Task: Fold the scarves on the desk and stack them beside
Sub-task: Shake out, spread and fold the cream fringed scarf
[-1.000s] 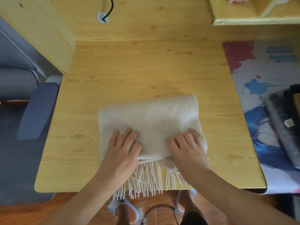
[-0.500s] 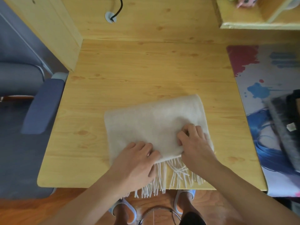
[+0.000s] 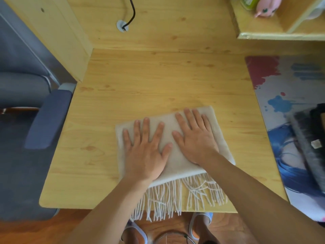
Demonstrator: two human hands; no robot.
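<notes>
A cream scarf point(image 3: 177, 166) lies folded into a rectangle on the wooden desk point(image 3: 158, 81), near the front edge. Its white fringe point(image 3: 168, 198) hangs over that edge. My left hand point(image 3: 146, 150) lies flat on the scarf's left half, fingers spread and straight. My right hand point(image 3: 195, 136) presses flat on the right half, fingers pointing away from me. A dark grey folded scarf point(image 3: 309, 152) with a small label rests on the mat at the far right, partly cut off by the frame.
A printed desk mat point(image 3: 281, 95) covers the desk's right side. A grey chair with a blue armrest point(image 3: 47, 118) stands to the left. A shelf point(image 3: 281, 32) with a pink toy sits at the back right, and a cable hole point(image 3: 122, 26) at the back.
Both hands slid from the scarf's near edge, where the fingers were curled at the fringe, up onto its top and now lie flat and spread.
</notes>
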